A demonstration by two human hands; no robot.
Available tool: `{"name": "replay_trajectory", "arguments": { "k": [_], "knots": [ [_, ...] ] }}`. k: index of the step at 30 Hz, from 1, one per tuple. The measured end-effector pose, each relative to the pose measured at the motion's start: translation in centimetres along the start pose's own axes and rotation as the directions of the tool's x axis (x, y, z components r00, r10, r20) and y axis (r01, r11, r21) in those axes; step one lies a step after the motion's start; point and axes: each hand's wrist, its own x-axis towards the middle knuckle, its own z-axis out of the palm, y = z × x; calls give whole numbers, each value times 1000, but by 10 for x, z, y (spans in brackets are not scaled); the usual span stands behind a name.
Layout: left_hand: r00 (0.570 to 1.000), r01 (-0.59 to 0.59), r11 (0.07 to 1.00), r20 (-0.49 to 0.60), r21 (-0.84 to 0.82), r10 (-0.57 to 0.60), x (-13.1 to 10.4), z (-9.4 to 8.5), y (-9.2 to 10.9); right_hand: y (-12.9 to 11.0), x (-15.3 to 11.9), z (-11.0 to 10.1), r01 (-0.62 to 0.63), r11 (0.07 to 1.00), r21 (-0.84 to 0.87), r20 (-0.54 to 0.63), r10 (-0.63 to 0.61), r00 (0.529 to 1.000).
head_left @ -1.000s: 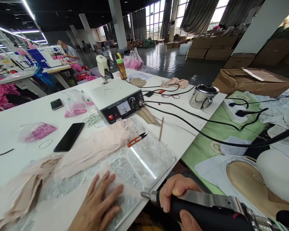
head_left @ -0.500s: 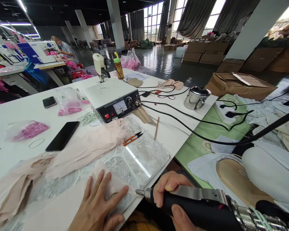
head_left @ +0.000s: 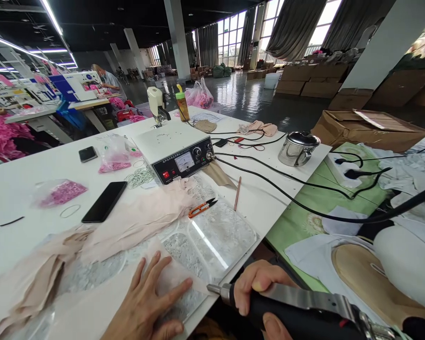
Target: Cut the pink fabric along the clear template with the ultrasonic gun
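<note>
My left hand (head_left: 147, 300) lies flat with spread fingers on a thin pale pink fabric piece (head_left: 92, 297) at the table's front edge. In my right hand (head_left: 258, 290) is a black handheld tool (head_left: 290, 309) with a metal tip. That tip touches or hovers just over the narrow end of the fabric, near the table corner; which one, I cannot tell. Under the fabric is a clear-topped, marbled mat (head_left: 223, 236). More pink fabric (head_left: 138, 212) lies crumpled beyond my left hand, and orange-handled snips (head_left: 201, 208) rest on the mat.
A black-fronted control box (head_left: 184, 161) stands behind the mat, its cable running right. A phone (head_left: 104, 201), bagged pink pieces (head_left: 62, 192), a pencil (head_left: 237, 193) and a steel mug (head_left: 298, 148) are on the table. White garments (head_left: 400, 264) lie at the right. A person (head_left: 108, 78) sits far back.
The whole view has shifted, so the table and both hands appear slightly farther right. My left hand stays flat on the fabric and my right hand keeps its hold on the tool.
</note>
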Motion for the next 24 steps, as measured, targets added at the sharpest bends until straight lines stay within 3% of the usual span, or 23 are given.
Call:
{"name": "replay_trajectory", "arguments": {
  "k": [3, 9, 15, 20, 24],
  "knots": [
    [1000, 12, 1000, -16, -7, -12, -1, 2, 1, -4, 3, -3, 35, 999, 9, 67, -35, 997],
    [999, 15, 1000, -44, -20, -16, -3, 10, -1, -20, 3, 0, -13, 997, -75, 44, 16, 999],
    [996, 43, 999, -74, -31, -45, -2, 11, 0, -19, 2, 2, -31, 999, -44, 37, 32, 999],
    [996, -16, 1000, -91, 6, 17, -4, 15, -3, -18, 5, 1, -18, 999, -29, 56, 20, 998],
    [991, 60, 997, -114, -54, -66, -3, 15, 1, -18, 6, -3, -8, 1000, -27, 84, 10, 996]
  ]
}}
